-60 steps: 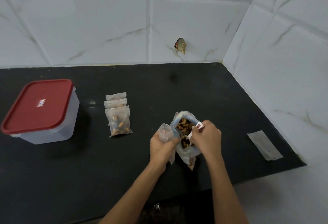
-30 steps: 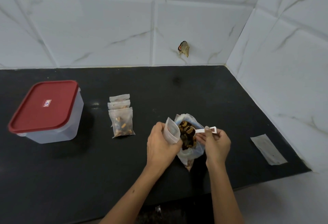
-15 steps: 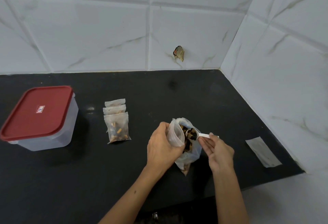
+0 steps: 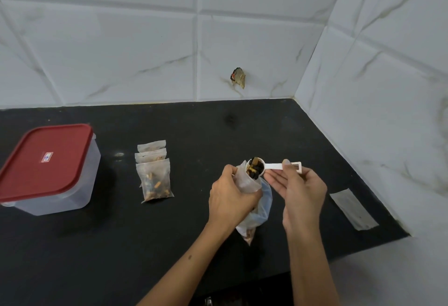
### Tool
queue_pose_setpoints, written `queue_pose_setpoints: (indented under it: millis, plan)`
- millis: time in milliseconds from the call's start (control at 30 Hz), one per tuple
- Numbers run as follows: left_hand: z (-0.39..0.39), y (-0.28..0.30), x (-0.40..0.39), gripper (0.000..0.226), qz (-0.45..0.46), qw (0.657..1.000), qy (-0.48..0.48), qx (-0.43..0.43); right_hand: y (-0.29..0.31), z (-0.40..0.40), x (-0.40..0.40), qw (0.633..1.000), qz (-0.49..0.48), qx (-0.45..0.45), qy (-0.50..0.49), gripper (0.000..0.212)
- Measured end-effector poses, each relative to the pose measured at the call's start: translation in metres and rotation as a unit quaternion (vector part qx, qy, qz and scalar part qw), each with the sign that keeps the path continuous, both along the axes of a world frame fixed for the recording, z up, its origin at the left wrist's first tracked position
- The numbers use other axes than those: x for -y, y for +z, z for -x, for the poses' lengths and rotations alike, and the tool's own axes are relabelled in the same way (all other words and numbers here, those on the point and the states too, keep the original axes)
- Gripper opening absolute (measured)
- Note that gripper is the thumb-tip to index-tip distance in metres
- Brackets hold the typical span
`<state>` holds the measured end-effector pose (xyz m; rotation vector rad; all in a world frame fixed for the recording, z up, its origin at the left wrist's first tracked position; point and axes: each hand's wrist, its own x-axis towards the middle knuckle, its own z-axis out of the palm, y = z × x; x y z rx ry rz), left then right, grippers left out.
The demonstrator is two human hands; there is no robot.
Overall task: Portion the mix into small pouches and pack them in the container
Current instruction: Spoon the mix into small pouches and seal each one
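My left hand (image 4: 231,197) grips a small clear pouch (image 4: 246,180) upright, its mouth open at the top. My right hand (image 4: 299,193) pinches the handle of a white scoop (image 4: 278,167), whose bowl, heaped with dark and yellow mix, tilts at the pouch's mouth. Behind and below the pouch lies the big bag of mix (image 4: 258,213), mostly hidden by my left hand. Three filled pouches (image 4: 155,176) lie overlapped on the black counter to the left. The container (image 4: 46,168) with its red lid on stands at the far left.
A flat empty pouch (image 4: 352,208) lies near the right wall. White tiled walls close the counter at the back and right, with a small torn scrap (image 4: 238,78) stuck on the back wall. The counter's front edge runs just below my wrists.
The scoop came up out of the big bag loaded with mix and moved to the small pouch's mouth. My left hand raised the pouch upright to meet it.
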<state>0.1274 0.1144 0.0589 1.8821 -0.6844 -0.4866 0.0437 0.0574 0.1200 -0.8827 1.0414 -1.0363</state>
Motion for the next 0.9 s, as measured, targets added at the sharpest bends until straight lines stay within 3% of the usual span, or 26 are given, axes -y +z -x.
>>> queue_pose_setpoints:
  millis: [100, 167, 333, 467, 567, 900]
  plan:
    - [-0.001, 0.002, 0.002, 0.035, 0.004, 0.999, -0.002, -0.033, -0.001, 0.002, -0.004, 0.992, 0.103, -0.067, 0.037, 0.003]
    - [-0.001, 0.003, 0.002, 0.034, 0.009, 0.999, -0.001, -0.047, 0.000, 0.005, -0.006, 0.967, 0.200, -0.137, 0.079, 0.005]
    - [-0.002, 0.006, 0.003, 0.033, 0.028, 0.997, -0.020, -0.063, 0.004, 0.011, -0.006, 0.833, 0.435, -0.282, 0.195, 0.012]
    - [-0.002, 0.009, 0.001, 0.032, 0.063, 0.996, -0.025, -0.064, 0.001, 0.010, -0.006, 0.781, 0.529, -0.283, 0.172, 0.012]
    - [-0.002, 0.010, -0.001, 0.030, 0.075, 0.995, -0.031, -0.058, -0.002, 0.009, -0.006, 0.763, 0.558, -0.280, 0.166, 0.010]
    - [0.000, 0.012, -0.005, 0.033, 0.136, 0.990, -0.021, -0.027, -0.004, 0.009, -0.007, 0.768, 0.582, -0.226, 0.144, 0.021]
